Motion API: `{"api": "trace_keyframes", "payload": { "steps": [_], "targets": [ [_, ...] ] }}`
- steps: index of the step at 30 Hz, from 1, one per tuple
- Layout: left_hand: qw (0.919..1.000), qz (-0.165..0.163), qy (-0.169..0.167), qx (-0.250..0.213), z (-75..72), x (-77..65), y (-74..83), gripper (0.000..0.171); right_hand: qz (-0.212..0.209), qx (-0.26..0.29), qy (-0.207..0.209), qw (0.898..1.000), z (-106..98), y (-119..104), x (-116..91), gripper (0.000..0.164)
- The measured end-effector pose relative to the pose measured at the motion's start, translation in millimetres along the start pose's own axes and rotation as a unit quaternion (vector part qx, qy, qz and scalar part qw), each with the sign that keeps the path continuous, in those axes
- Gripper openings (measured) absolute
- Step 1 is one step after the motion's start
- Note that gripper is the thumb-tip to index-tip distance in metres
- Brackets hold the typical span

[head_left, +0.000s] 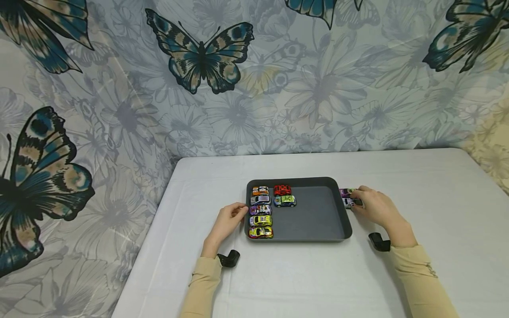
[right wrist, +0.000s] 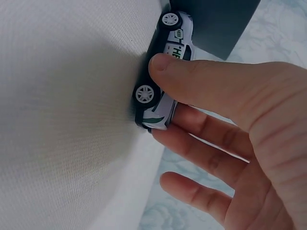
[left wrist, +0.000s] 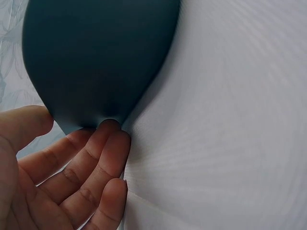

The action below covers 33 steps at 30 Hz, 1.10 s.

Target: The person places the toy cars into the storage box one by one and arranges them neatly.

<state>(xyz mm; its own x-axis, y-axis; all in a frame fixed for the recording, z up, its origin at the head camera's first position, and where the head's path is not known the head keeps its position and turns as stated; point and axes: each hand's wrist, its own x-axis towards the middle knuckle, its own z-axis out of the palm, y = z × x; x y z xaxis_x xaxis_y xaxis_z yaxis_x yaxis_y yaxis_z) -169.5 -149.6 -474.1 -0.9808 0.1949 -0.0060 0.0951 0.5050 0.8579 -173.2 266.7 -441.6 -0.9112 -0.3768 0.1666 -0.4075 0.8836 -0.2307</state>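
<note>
A dark grey tray (head_left: 310, 216) lies on the white-covered table, with toy cars along its left part. My left hand (head_left: 229, 219) holds the tray's left edge; in the left wrist view its thumb is at the rim and its fingertips meet the outer wall (left wrist: 100, 62). Just outside the tray's right wall, my right hand (head_left: 375, 207) grips a white toy car (right wrist: 160, 108) with green markings, thumb across its side. A purple toy car (head_left: 347, 192) sits right beyond that white car, close to the fingers.
Down the tray's left side runs a column of several toy cars, among them an orange one (head_left: 260, 191) and a yellow one (head_left: 260, 232). Beside it stand a red car (head_left: 282, 190) and a green car (head_left: 285, 201). A butterfly-patterned cloth (head_left: 318, 110) hangs behind the table (head_left: 302, 278).
</note>
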Motion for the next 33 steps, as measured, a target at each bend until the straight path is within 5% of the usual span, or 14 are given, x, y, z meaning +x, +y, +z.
{"api": "trace_keyframes", "payload": {
  "steps": [33],
  "targets": [
    [1.0000,0.002,0.002,0.003,-0.3,0.2,0.8,0.031,0.005,-0.004,0.012,1.000,-11,-4,-3,0.027]
  ]
}}
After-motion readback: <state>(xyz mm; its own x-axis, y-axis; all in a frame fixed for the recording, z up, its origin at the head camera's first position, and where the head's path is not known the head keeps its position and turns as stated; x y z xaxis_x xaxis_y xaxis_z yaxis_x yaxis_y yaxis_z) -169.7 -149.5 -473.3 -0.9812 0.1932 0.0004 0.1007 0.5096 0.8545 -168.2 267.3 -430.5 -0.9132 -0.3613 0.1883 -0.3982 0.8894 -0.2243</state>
